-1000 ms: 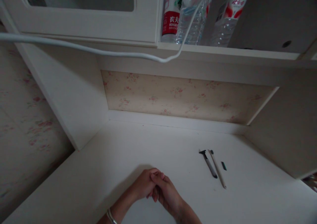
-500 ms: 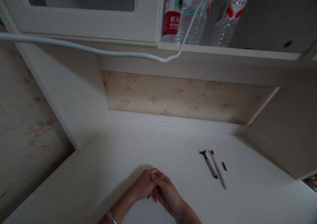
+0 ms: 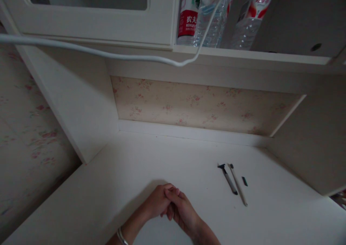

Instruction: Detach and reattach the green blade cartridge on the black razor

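Observation:
My left hand (image 3: 156, 201) and my right hand (image 3: 182, 212) rest clasped together on the white desk (image 3: 129, 169), near its front edge. The fingers of both are curled round each other and nothing shows inside them. A bracelet (image 3: 121, 236) circles my left wrist. To the right of my hands, apart from them, lie a dark pen (image 3: 228, 179), a pale pen (image 3: 238, 185) beside it and a small dark cap (image 3: 244, 181).
Above the desk, a shelf (image 3: 243, 55) carries three plastic water bottles (image 3: 211, 17). A white cable (image 3: 108, 53) hangs across under a cupboard door (image 3: 89, 17). Floral wallpaper (image 3: 200, 106) backs the recess. White side panels stand at left and right.

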Demonstrator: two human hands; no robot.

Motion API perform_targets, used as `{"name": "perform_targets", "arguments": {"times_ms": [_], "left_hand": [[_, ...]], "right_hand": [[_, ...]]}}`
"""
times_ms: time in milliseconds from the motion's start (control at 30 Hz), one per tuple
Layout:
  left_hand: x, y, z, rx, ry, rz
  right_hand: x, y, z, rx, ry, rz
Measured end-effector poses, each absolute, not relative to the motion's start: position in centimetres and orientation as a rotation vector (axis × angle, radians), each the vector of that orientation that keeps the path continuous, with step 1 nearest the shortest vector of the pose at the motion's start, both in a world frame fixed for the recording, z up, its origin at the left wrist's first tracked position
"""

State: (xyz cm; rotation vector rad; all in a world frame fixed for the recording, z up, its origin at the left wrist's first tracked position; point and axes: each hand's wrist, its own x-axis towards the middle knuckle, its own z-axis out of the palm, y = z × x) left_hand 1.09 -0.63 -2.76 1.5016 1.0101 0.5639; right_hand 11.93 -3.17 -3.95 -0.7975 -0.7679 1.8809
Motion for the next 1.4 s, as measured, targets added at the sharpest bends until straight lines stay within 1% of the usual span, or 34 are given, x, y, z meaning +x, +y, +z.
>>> {"name": "perform_targets", "arguments": {"times_ms": [367,967,1400], "left_hand": [[1.13,-0.59,-3.02,1.5,1.024,0.557],[1.14,-0.75,-2.48,1.523,1.042,0.55],[1.17,-0.65,-2.99,1.501,1.035,0.557]], "right_hand": [[11.8,-2.98,-4.48,-0.781,-0.786,1.861],[11.84,-3.21,-3.99,-0.803,-0.789,1.872],[11.9,-3.13,-3.79,-0.791,-0.797,1.864]]}}
